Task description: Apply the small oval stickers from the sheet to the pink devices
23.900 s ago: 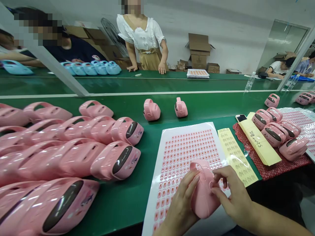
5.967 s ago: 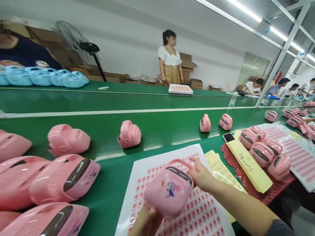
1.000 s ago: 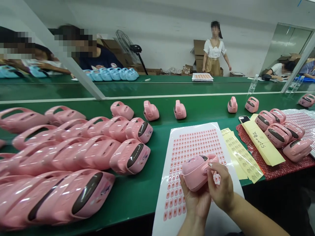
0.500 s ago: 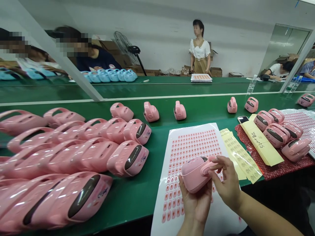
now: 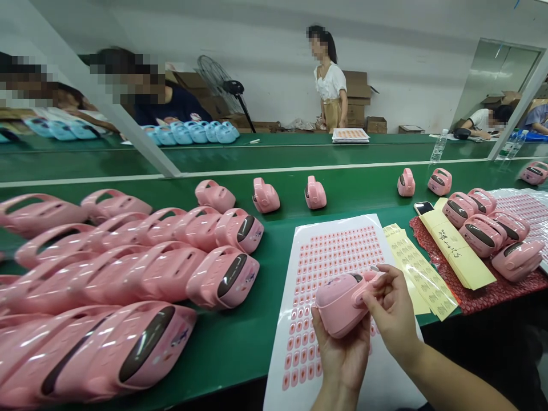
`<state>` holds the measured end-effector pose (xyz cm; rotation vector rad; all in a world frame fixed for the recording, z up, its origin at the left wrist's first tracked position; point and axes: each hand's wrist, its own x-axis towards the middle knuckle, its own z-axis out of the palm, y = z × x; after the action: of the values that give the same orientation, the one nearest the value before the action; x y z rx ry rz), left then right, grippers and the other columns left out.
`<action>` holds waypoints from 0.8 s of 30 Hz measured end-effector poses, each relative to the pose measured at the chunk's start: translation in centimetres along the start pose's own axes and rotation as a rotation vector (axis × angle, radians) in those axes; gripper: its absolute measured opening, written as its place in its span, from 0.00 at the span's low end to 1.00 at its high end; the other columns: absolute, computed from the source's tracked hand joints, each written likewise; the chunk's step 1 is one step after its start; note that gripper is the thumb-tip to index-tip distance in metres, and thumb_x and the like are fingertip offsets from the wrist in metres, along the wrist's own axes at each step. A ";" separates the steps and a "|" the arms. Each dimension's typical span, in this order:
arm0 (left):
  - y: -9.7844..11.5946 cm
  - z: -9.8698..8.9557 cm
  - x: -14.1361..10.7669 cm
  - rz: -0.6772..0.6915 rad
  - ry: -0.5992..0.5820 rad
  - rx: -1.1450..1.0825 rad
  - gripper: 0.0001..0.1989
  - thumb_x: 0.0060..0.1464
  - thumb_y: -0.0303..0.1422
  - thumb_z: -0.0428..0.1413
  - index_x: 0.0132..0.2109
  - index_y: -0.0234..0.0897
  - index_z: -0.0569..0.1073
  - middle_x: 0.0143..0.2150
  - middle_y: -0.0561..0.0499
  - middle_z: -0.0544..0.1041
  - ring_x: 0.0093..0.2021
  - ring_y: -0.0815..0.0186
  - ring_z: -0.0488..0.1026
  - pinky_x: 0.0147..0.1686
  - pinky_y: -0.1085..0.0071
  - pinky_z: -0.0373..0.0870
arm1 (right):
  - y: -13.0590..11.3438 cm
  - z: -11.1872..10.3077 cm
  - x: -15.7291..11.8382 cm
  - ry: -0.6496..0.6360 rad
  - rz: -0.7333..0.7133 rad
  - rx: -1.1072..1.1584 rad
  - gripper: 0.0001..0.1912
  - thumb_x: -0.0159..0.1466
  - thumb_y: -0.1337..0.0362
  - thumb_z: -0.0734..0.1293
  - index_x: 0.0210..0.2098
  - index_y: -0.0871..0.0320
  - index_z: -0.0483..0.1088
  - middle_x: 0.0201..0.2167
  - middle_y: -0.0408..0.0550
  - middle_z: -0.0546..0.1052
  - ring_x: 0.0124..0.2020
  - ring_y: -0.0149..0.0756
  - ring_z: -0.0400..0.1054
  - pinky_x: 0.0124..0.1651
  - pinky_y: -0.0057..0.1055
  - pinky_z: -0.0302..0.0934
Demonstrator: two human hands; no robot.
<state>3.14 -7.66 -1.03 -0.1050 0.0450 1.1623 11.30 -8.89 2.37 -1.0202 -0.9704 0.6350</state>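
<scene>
A pink plastic device with a carry handle (image 5: 338,308) is tilted in the air over a sheet of stickers. From below, my left hand (image 5: 345,348) cradles it, fingers wrapped round its body. At the right side of the device, my right hand (image 5: 391,302) has its thumb on the round joint of the handle and its other fingers curled at the handle. Whether a sticker lies under that thumb is hidden. The white sticker sheet (image 5: 338,242), printed with rows of small pink and red oval stickers, lies beneath both hands.
Rows of similar pink devices (image 5: 222,279) fill the left side of the green bench (image 5: 240,337). Yellow label sheets (image 5: 422,271), a phone (image 5: 423,209) and more pink devices (image 5: 482,235) on red bubble wrap (image 5: 482,299) lie right. Several people work across the bench.
The standing person across the bench has shifted left and turned sideways. My right hand has barely moved against the pink device, which stays in nearly the same place.
</scene>
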 end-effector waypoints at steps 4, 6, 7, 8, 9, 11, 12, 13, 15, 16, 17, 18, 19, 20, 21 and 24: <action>0.1 -0.3 -0.1 -0.045 0.062 0.010 0.28 0.57 0.45 0.47 0.60 0.35 0.62 0.46 0.37 0.77 0.49 0.55 0.73 0.50 0.61 0.67 | 0.0 0.0 -0.4 0.028 -0.156 -0.217 0.15 0.62 0.69 0.61 0.48 0.53 0.59 0.29 0.43 0.68 0.30 0.34 0.70 0.35 0.32 0.71; 0.1 -0.2 -0.2 -0.049 0.120 0.012 0.29 0.57 0.45 0.45 0.61 0.33 0.58 0.45 0.36 0.77 0.49 0.55 0.74 0.51 0.61 0.67 | 0.0 -0.1 -0.4 0.049 -0.298 -0.340 0.15 0.62 0.71 0.60 0.48 0.52 0.60 0.28 0.44 0.67 0.29 0.34 0.68 0.34 0.34 0.70; 0.1 -0.2 -0.2 -0.050 0.150 0.011 0.30 0.58 0.45 0.44 0.62 0.31 0.57 0.44 0.36 0.78 0.47 0.55 0.74 0.50 0.61 0.68 | 0.0 -0.1 -0.3 0.055 -0.377 -0.391 0.16 0.63 0.72 0.59 0.49 0.52 0.60 0.28 0.44 0.68 0.28 0.35 0.67 0.33 0.34 0.70; 0.0 0.0 -0.2 -0.050 0.180 0.007 0.31 0.58 0.45 0.43 0.62 0.30 0.55 0.43 0.35 0.78 0.46 0.55 0.75 0.49 0.62 0.69 | 0.0 -0.2 -0.2 0.057 -0.460 -0.440 0.18 0.63 0.73 0.59 0.50 0.51 0.60 0.29 0.44 0.69 0.28 0.35 0.67 0.32 0.34 0.69; 0.0 0.1 -0.2 -0.048 0.208 -0.002 0.32 0.58 0.45 0.43 0.63 0.29 0.53 0.42 0.34 0.78 0.44 0.56 0.76 0.48 0.63 0.70 | 0.1 -0.3 -0.1 0.052 -0.541 -0.489 0.20 0.63 0.74 0.58 0.52 0.50 0.59 0.29 0.45 0.69 0.27 0.35 0.67 0.32 0.35 0.69; 0.0 0.3 -0.2 -0.049 0.249 -0.025 0.33 0.59 0.46 0.42 0.63 0.27 0.50 0.42 0.33 0.78 0.43 0.57 0.77 0.45 0.66 0.71 | 0.3 -0.6 0.1 0.030 -0.669 -0.591 0.24 0.64 0.75 0.58 0.56 0.49 0.56 0.30 0.46 0.71 0.29 0.37 0.68 0.31 0.35 0.69; 0.0 0.3 -0.2 -0.053 0.255 -0.034 0.34 0.59 0.46 0.42 0.64 0.26 0.49 0.42 0.33 0.78 0.43 0.57 0.77 0.44 0.67 0.72 | 0.4 -0.7 0.2 0.013 -0.713 -0.641 0.25 0.64 0.75 0.58 0.58 0.49 0.54 0.30 0.46 0.72 0.29 0.38 0.69 0.31 0.36 0.69; 0.0 0.3 -0.2 -0.061 0.248 -0.039 0.34 0.58 0.46 0.42 0.64 0.26 0.49 0.42 0.33 0.78 0.43 0.57 0.77 0.44 0.67 0.72 | 0.5 -0.9 0.2 -0.010 -0.749 -0.691 0.27 0.64 0.75 0.59 0.59 0.50 0.52 0.31 0.47 0.73 0.31 0.39 0.70 0.32 0.36 0.69; 0.2 0.1 -0.1 -0.081 0.201 -0.041 0.33 0.58 0.46 0.43 0.64 0.28 0.50 0.42 0.35 0.78 0.43 0.57 0.77 0.46 0.67 0.71 | 0.6 -1.2 0.2 -0.056 -0.803 -0.774 0.28 0.64 0.74 0.59 0.61 0.53 0.50 0.34 0.51 0.75 0.34 0.40 0.72 0.32 0.36 0.68; 0.3 0.0 -0.1 -0.088 0.170 -0.040 0.32 0.58 0.45 0.43 0.63 0.29 0.51 0.43 0.35 0.78 0.44 0.57 0.76 0.46 0.66 0.70 | 0.5 -1.3 0.2 -0.073 -0.823 -0.804 0.28 0.64 0.74 0.59 0.62 0.55 0.50 0.36 0.52 0.76 0.35 0.41 0.73 0.33 0.36 0.67; 0.5 -0.2 -0.1 -0.093 0.137 -0.039 0.32 0.58 0.45 0.44 0.63 0.30 0.53 0.43 0.35 0.78 0.45 0.57 0.76 0.47 0.66 0.70 | 0.4 -1.5 0.2 -0.088 -0.838 -0.824 0.28 0.64 0.74 0.59 0.62 0.57 0.49 0.37 0.54 0.77 0.37 0.41 0.74 0.33 0.35 0.67; 0.6 -0.3 0.0 -0.100 0.101 -0.034 0.31 0.57 0.45 0.44 0.62 0.30 0.55 0.45 0.35 0.78 0.47 0.57 0.75 0.48 0.66 0.69 | 0.3 -1.6 0.2 -0.104 -0.840 -0.835 0.29 0.64 0.74 0.59 0.62 0.58 0.48 0.38 0.55 0.78 0.37 0.41 0.74 0.33 0.35 0.66; 0.7 -0.5 0.0 -0.108 0.064 -0.027 0.31 0.57 0.46 0.45 0.61 0.30 0.57 0.46 0.35 0.78 0.48 0.56 0.74 0.49 0.66 0.69 | 0.1 -1.7 0.2 -0.120 -0.829 -0.839 0.29 0.64 0.74 0.59 0.63 0.59 0.46 0.39 0.55 0.78 0.38 0.41 0.75 0.33 0.34 0.65; 0.7 -0.6 0.1 -0.116 0.027 -0.017 0.30 0.56 0.46 0.45 0.60 0.30 0.60 0.46 0.34 0.77 0.49 0.56 0.74 0.49 0.66 0.69 | 0.0 -1.9 0.3 -0.133 -0.809 -0.840 0.30 0.64 0.73 0.59 0.63 0.59 0.45 0.39 0.55 0.78 0.39 0.41 0.75 0.33 0.34 0.65; 0.8 -0.7 0.1 -0.118 -0.006 -0.006 0.29 0.56 0.47 0.45 0.58 0.30 0.63 0.47 0.34 0.77 0.50 0.56 0.73 0.50 0.67 0.68 | -0.2 -2.1 0.4 -0.143 -0.785 -0.843 0.31 0.64 0.72 0.60 0.63 0.60 0.45 0.40 0.55 0.78 0.40 0.42 0.75 0.34 0.35 0.65; 0.7 -0.7 0.2 -0.083 -0.054 0.017 0.25 0.58 0.46 0.44 0.50 0.32 0.71 0.47 0.36 0.78 0.50 0.57 0.73 0.51 0.66 0.67 | -0.6 -2.6 0.8 -0.137 -0.715 -0.850 0.31 0.64 0.69 0.61 0.63 0.60 0.45 0.44 0.56 0.77 0.44 0.45 0.72 0.40 0.39 0.64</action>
<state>2.56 -7.29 -1.79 -0.0597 0.0031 1.0814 13.94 -9.56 2.68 -1.2436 -1.6759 -0.3562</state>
